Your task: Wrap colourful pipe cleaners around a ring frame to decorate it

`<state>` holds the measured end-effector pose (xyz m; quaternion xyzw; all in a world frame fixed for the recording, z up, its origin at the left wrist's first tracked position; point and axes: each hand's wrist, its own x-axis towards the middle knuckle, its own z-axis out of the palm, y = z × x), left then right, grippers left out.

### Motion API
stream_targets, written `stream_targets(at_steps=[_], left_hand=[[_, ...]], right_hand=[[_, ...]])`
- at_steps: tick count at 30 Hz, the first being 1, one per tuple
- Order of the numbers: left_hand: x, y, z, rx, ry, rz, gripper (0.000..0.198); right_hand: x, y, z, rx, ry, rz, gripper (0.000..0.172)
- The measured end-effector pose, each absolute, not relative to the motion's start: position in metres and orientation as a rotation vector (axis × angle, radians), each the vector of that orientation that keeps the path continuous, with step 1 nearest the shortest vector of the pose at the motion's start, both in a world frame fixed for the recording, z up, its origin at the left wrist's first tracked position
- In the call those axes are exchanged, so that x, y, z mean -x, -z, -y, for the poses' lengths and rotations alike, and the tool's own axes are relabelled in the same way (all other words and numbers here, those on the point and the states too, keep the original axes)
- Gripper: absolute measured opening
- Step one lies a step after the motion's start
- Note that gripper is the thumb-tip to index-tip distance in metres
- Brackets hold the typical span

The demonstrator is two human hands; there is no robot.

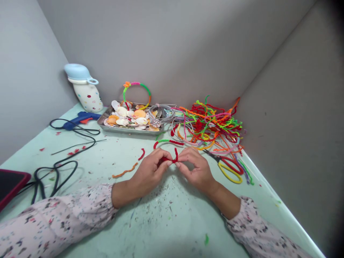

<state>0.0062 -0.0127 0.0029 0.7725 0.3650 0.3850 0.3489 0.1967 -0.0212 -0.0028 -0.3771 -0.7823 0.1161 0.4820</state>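
Note:
Both hands meet over the middle of the table, pinching a red pipe cleaner (176,154) between thumbs and fingers. One short end of it sticks up between the fingertips. My left hand (150,168) is closed on its left part, which the fingers mostly hide. My right hand (195,167) pinches it from the right side. Just behind the hands lies a curved strip wrapped in green and red (168,141). To the left of my left hand are a short red piece (141,154) and an orange pipe cleaner (125,171).
Behind stands a metal tray (129,132) of seashells, with a colourful wrapped ring (148,89) upright in it. A pile of pipe cleaners (215,118) and scissors (230,172) lie right. Leftward are a blue glue gun (77,120), black cord (75,168), a bottle (87,95) and a red-edged device (12,184).

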Motion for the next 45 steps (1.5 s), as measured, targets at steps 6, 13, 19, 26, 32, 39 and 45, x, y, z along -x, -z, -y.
stream_targets(at_steps=[6,13,19,26,32,39,45], left_hand=[[-0.0066,-0.0029,0.0120,-1.956,-0.994,-0.961,0.010],[-0.0078,-0.0012,0.0111,-1.879,-0.972,-0.968,0.011],[-0.0077,-0.0001,0.0110,-1.860,-0.960,-0.986,0.011],[-0.0080,0.0008,0.0108,-1.842,-0.953,-1.001,0.010],[-0.0078,-0.0011,0.0119,-1.841,-0.968,-0.999,0.012],[-0.0086,-0.0037,0.0129,-1.810,-0.968,-1.006,0.011],[-0.0081,-0.0023,0.0120,-1.824,-0.930,-1.007,0.011]], right_hand=[[-0.1973,0.0052,0.0196,0.952,-0.246,1.905,0.008],[-0.1975,0.0064,0.0199,0.973,-0.261,1.891,0.011],[-0.1973,0.0058,0.0201,0.941,-0.283,1.904,0.013],[-0.1981,0.0061,0.0187,0.901,-0.255,1.940,0.014],[-0.2013,0.0048,0.0167,0.852,-0.132,2.040,0.013],[-0.2045,0.0039,0.0148,0.772,0.050,2.111,0.015],[-0.2042,0.0056,0.0152,0.754,0.076,2.130,0.016]])
